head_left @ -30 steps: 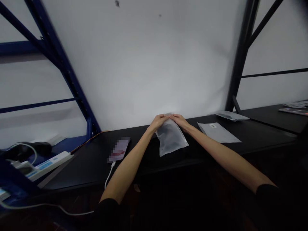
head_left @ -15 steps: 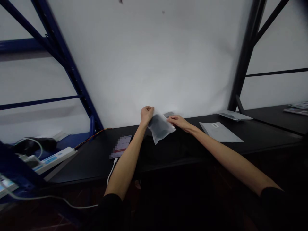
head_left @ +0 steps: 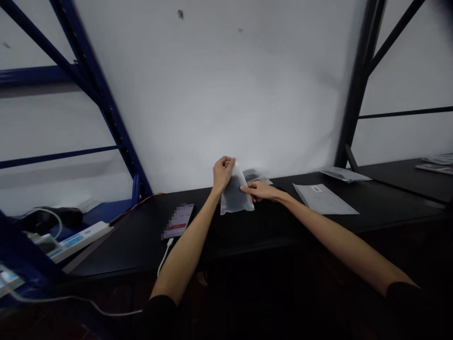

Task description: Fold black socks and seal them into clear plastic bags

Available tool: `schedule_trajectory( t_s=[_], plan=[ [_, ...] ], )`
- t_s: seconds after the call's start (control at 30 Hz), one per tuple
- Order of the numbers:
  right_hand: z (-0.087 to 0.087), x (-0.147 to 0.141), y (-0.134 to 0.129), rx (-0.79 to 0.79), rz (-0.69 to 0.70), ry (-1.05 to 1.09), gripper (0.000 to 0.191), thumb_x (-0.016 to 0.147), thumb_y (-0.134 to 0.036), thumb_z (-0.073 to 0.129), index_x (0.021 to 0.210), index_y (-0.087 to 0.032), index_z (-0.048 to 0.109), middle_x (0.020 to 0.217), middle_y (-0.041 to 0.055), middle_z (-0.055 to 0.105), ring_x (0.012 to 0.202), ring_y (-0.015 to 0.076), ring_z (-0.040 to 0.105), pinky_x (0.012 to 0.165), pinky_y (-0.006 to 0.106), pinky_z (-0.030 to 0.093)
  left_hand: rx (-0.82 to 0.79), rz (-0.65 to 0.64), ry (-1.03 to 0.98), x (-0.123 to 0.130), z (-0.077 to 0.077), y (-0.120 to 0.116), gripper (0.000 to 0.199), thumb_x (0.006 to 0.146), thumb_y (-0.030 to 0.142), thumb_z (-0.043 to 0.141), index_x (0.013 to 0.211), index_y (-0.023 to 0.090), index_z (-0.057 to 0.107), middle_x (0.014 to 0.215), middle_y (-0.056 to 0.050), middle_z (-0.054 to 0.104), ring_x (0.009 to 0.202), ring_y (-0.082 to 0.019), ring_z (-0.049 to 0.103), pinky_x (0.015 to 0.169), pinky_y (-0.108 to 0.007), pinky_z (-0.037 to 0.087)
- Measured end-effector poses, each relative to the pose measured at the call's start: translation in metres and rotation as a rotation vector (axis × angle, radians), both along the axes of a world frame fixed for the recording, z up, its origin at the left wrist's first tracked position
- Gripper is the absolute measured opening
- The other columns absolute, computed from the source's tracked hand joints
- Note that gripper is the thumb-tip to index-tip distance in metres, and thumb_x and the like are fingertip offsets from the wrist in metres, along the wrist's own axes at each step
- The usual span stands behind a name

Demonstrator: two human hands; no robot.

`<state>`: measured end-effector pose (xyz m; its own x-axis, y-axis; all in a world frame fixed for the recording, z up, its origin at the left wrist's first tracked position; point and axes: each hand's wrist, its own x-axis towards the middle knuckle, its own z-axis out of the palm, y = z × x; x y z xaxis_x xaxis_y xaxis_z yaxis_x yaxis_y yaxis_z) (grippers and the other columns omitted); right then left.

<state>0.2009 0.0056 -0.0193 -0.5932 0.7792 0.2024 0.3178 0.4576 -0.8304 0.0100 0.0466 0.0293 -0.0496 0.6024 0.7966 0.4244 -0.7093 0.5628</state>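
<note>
hands [head_left: 223,174] on upright frosted zip bag [head_left: 234,197]

Nothing here can be read from where I stand. The phone [head_left: 177,221] has its screen pixelated, with only a patch of red and some white showing through the blur. The grey envelope [head_left: 323,199] carries a small white label [head_left: 316,189] with dark print, far too tiny to make out. The power strip [head_left: 76,243] has blue markings along its top, and those are too small and blurred as well. I can pick out no words on the clear bag [head_left: 235,196].
</note>
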Motion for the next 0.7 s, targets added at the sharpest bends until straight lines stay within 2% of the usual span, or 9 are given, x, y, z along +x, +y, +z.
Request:
schedule_trajectory(
  t_s=[0.1,0.23,0.33,0.4,0.47,0.53,0.63,0.7],
  plan=[
    [-0.002,-0.004,-0.001,0.009,0.011,0.019,0.059,0.089,-0.074,0.057,0.069,-0.019,0.058,0.054,0.0002,0.054,0.049,0.0108,0.047,0.046,0.024,0.034,0.07,-0.037,0.139,0.016,-0.002,-0.01,0.024,0.093,0.041,0.061,0.082,0.021,0.066,0.062,0.005,0.042,0.062,-0.013,0.045,0.069,-0.026,0.039],
    [-0.008,-0.006,0.005,-0.06,-0.018,0.123,0.057,0.088,-0.07,0.063,0.066,-0.018,0.06,0.051,-0.0001,0.052,0.045,0.0091,0.043,0.042,0.023,0.03,0.201,0.021,0.284,0.018,-0.003,-0.015,0.013,0.095,0.031,0.06,0.091,0.023,0.07,0.078,0.0,0.062,0.083,-0.018,0.059,0.089,-0.032,0.042],
    [-0.008,-0.003,0.017,-0.145,-0.108,0.339,0.052,0.088,-0.064,0.068,0.067,-0.017,0.058,0.057,0.0013,0.056,0.045,0.0076,0.042,0.039,0.021,0.026,0.279,0.077,0.21,0.007,0.0,-0.012,0.018,0.098,0.025,0.054,0.109,0.025,0.069,0.099,-0.003,0.069,0.099,-0.02,0.061,0.097,-0.035,0.041],
    [-0.005,0.001,0.03,-0.188,-0.158,0.539,0.046,0.09,-0.058,0.069,0.071,-0.017,0.058,0.064,0.0031,0.062,0.047,0.0073,0.045,0.038,0.02,0.027,0.299,0.13,0.114,-0.001,0.002,-0.009,0.021,0.1,0.025,0.049,0.112,0.025,0.066,0.106,-0.005,0.069,0.103,-0.02,0.061,0.098,-0.035,0.042],
    [0.001,0.005,0.045,-0.242,-0.198,0.708,0.037,0.094,-0.048,0.068,0.076,-0.017,0.058,0.075,0.0057,0.068,0.051,0.0079,0.051,0.04,0.019,0.033,0.264,0.183,0.046,-0.008,0.001,-0.005,0.022,0.101,0.023,0.045,0.11,0.024,0.064,0.109,-0.006,0.068,0.103,-0.02,0.06,0.095,-0.034,0.043],
    [0.005,0.007,0.061,-0.344,-0.247,0.783,0.026,0.098,-0.036,0.063,0.081,-0.018,0.058,0.085,0.0075,0.073,0.056,0.0088,0.056,0.043,0.018,0.041,0.182,0.225,0.032,-0.013,-0.002,0.0,0.023,0.1,0.021,0.043,0.108,0.024,0.064,0.108,-0.006,0.067,0.102,-0.019,0.06,0.093,-0.033,0.043],
    [0.006,0.005,0.079,-0.51,-0.311,0.746,0.017,0.102,-0.022,0.054,0.086,-0.018,0.058,0.089,0.0091,0.076,0.057,0.0094,0.059,0.04,0.016,0.042,0.041,0.251,0.107,-0.017,-0.015,0.008,0.022,0.097,0.018,0.044,0.105,0.022,0.064,0.103,-0.006,0.065,0.1,-0.02,0.06,0.094,-0.033,0.044],
    [0.003,0.003,0.085,-0.565,-0.326,0.702,0.016,0.104,-0.021,0.051,0.09,-0.017,0.059,0.088,0.0104,0.076,0.056,0.0097,0.06,0.036,0.015,0.039,-0.044,0.244,0.183,-0.017,-0.026,0.014,0.02,0.094,0.018,0.047,0.105,0.021,0.064,0.101,-0.007,0.063,0.1,-0.021,0.06,0.095,-0.034,0.045]
  ],
)
